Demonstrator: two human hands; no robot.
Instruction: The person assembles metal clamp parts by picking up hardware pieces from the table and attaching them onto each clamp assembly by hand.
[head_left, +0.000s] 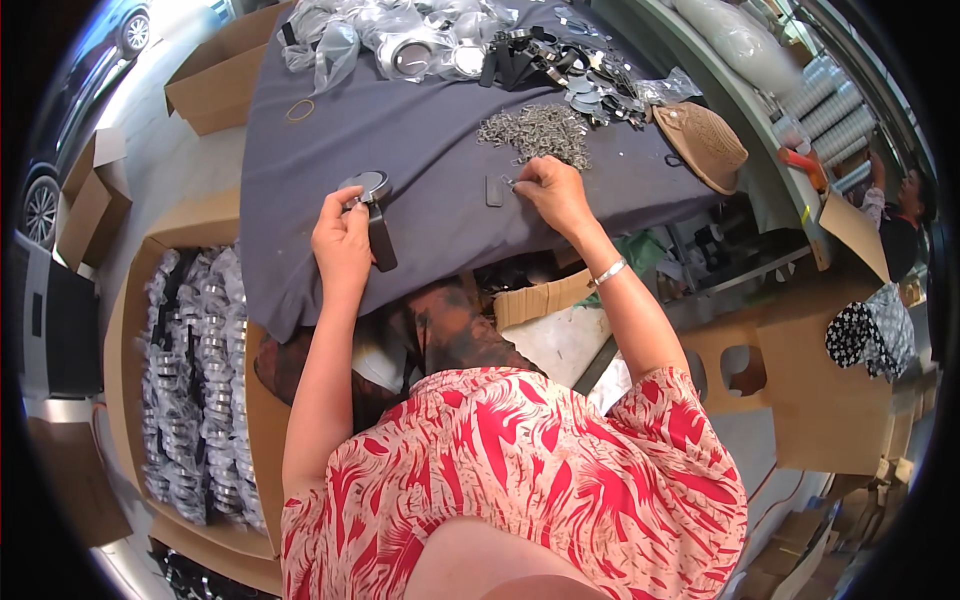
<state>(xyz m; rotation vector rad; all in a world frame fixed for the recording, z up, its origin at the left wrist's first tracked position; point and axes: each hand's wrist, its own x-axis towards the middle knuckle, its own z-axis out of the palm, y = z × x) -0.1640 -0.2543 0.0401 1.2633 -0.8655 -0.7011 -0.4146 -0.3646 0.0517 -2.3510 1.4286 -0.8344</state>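
My left hand (344, 236), at the left of the cloth-covered table, is closed on a round silver-rimmed piece (372, 183) with a flat black strap (382, 243) hanging from it. My right hand (556, 192) pinches a small metal piece (511, 184), too small to make out fully. Just left of those fingertips a small dark rectangular tab (494, 191) lies on the cloth. Beyond the right hand is a loose pile of small metal clasps (540, 134).
Bagged round metal parts (400, 45) and a heap of black straps with discs (570, 70) cover the far side. A tan woven hat (703, 145) sits at the right edge. On my left stands a carton (125, 330) of wrapped parts. Another person (900, 235) is at far right.
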